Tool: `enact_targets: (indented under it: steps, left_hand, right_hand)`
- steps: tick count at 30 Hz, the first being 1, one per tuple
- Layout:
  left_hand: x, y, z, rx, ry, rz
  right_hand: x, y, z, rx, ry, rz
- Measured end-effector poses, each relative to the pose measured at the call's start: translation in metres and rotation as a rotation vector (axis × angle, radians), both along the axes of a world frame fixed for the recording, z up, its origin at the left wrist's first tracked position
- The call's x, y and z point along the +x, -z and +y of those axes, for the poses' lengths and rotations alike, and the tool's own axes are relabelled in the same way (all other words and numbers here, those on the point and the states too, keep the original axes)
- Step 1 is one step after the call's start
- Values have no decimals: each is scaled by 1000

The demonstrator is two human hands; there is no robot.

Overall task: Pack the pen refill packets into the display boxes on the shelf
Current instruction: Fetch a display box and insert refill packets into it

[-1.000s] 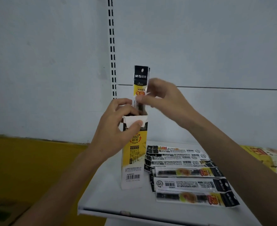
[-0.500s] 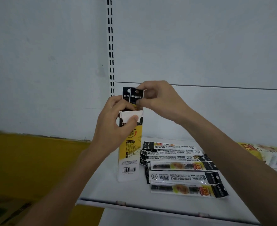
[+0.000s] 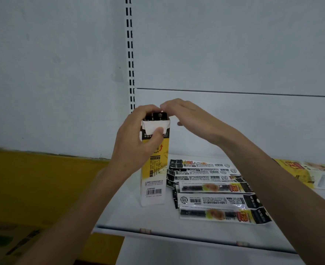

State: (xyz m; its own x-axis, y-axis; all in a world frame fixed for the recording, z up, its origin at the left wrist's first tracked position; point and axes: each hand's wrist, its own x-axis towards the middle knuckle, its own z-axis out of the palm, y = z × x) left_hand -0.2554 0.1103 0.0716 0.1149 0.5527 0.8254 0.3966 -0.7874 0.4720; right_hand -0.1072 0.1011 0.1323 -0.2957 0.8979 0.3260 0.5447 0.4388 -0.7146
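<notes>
A tall yellow and white display box point(image 3: 155, 180) stands upright on the white shelf point(image 3: 123, 213). My left hand point(image 3: 136, 142) grips its upper part, thumb on the folded white flap. The black tops of refill packets point(image 3: 156, 116) show just inside the open mouth. My right hand point(image 3: 186, 115) hovers over the mouth with its fingertips on the packet tops, fingers nearly straight. Several more refill packets point(image 3: 213, 188) lie flat in a fanned pile on the shelf to the right of the box.
A flattened yellow display box point(image 3: 309, 174) lies at the far right of the shelf. A slotted upright rail point(image 3: 130, 54) runs up the grey back wall. Brown cardboard point(image 3: 8, 240) sits low at the left, below a yellow wall band.
The packet that stood high above the box has gone down into it. My right hand followed it down and now rests on the packet tops. My left hand kept its grip.
</notes>
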Motion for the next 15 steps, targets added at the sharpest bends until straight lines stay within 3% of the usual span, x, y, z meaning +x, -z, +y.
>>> enact_targets:
  steps: [3, 4, 6, 8, 9, 11, 15]
  left_hand:
    - [-5, 2, 1, 7, -24, -7]
    - [-7, 2, 0, 10, -32, -7]
    - [-10, 2, -1, 20, -41, 9]
    - [-10, 0, -2, 31, -40, 25]
    - [-10, 0, -3, 36, -33, 30]
    - [-8, 0, -4, 46, -25, 38]
    - [-11, -2, -4, 14, -23, 55]
  right_hand:
    - [17, 11, 8, 115, 38, 184]
    - [27, 17, 13, 166, 80, 140]
    - [49, 34, 23, 167, 163, -216]
    - [66, 60, 37, -28, 178, -591]
    - [72, 73, 42, -127, 180, -690]
    - [79, 91, 50, -237, 190, -751]
    - [85, 96, 56, -252, 208, -656]
